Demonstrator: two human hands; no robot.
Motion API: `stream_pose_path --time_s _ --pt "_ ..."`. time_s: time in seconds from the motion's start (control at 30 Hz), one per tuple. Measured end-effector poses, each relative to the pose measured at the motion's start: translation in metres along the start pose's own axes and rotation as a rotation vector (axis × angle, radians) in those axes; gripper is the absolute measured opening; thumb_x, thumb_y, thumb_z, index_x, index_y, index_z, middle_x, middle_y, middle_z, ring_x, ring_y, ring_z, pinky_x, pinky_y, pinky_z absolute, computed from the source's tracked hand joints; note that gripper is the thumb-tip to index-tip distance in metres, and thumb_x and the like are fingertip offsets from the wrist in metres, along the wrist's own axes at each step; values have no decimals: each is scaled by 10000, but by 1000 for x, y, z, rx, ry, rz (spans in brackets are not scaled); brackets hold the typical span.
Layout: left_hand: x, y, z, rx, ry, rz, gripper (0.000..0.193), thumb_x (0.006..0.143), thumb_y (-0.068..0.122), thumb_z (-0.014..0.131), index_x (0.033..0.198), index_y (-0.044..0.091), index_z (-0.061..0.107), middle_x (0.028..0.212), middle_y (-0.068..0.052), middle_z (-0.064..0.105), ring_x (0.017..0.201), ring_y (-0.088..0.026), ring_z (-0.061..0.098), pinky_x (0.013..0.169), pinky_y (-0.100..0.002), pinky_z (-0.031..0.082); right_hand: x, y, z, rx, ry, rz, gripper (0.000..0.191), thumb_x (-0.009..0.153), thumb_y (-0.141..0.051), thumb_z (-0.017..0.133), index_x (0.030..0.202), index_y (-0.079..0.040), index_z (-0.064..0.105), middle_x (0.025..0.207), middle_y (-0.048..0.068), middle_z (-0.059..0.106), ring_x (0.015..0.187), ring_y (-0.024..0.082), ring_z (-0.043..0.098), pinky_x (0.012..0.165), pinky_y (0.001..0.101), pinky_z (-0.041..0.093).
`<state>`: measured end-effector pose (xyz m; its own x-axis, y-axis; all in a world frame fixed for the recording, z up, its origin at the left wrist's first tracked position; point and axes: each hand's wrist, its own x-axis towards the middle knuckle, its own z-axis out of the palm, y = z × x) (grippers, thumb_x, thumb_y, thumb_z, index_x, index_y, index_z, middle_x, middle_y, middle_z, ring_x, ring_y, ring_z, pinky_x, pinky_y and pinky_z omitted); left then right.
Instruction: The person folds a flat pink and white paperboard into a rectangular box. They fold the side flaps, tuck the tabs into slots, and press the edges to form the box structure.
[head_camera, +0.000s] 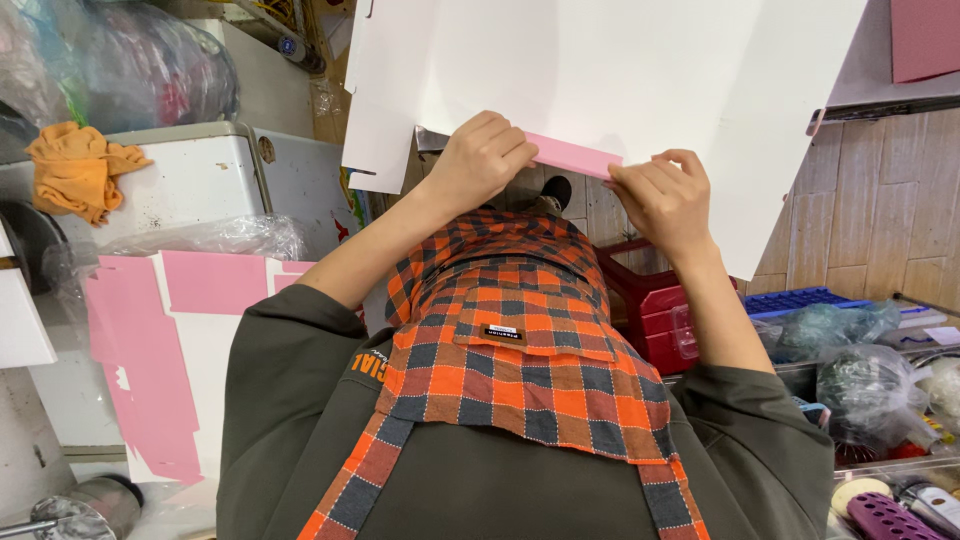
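Both hands are up on a big white cardboard sheet (620, 70) held out in front of the chest, its lower edge folded back into a narrow pink flap (572, 156). The left hand (480, 160) has its fingers curled tight over the flap's left end, pinching it against the sheet. The right hand (665, 200) presses its fingertips (628, 178) together on the flap's right end, thumb tucked behind, so the flap runs between the 2 hands. Below the hands hangs an orange, grey and navy checked apron (510, 340) with a small dark rectangular label (503, 335) sewn at its middle, worn over a dark olive sweatshirt (285, 400). At the left, a flat pink and white cardboard cut-out (170, 340) leans by a white cabinet (190, 180), with a crumpled orange cloth (75, 170) on top of it and clear plastic bags (215, 238) in front of it. At the right sit a red plastic crate (650, 310), a blue crate (790, 300) and cloudy plastic bags (865, 395) of goods.
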<state>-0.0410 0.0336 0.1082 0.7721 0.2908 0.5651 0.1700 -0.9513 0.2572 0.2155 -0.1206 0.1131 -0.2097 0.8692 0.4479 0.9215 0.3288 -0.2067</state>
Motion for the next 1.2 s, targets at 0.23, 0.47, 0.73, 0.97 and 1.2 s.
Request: stream_pose_path --time_s 0.23,0.47,0.73,0.97,1.2 --pt "-12 1 1 -114 -173 7 288 855 352 802 825 75 730 740 -38 670 745 -221 657 877 -393 545 -8 -4 -4 39 -96 -8 103 973 -215 823 1042 -152 779 913 -26 771 846 117 719 946 354 523" --pt "-8 -27 37 -142 -368 -158 614 850 521 835 1191 27 705 1154 -139 677 1053 -302 638 892 -419 507 -14 14 15 332 -386 226 333 931 -334 766 1192 -128 755 1183 48 749 1108 221 674 1043 399 499" --pt "-3 -21 65 -193 -624 -394 632 590 332 959 1066 65 641 1091 -102 584 1031 -295 578 893 -437 489 -11 16 45 340 -360 396 448 814 -310 878 1152 -56 729 1226 105 634 1150 304 576 979 421 500" --pt "-11 -27 83 -197 -412 -388 304 709 88 865 896 84 625 938 -59 623 952 -278 594 837 -426 491 -5 13 55 398 -318 507 328 851 -213 864 1098 -56 717 1141 90 607 1006 256 585 878 376 525" --pt "-16 -18 83 -190 -234 -359 217 749 11 797 856 67 616 902 -73 616 868 -266 589 767 -384 525 -9 12 59 275 -208 358 152 934 -125 806 1080 -101 767 986 34 655 954 237 590 852 379 503"
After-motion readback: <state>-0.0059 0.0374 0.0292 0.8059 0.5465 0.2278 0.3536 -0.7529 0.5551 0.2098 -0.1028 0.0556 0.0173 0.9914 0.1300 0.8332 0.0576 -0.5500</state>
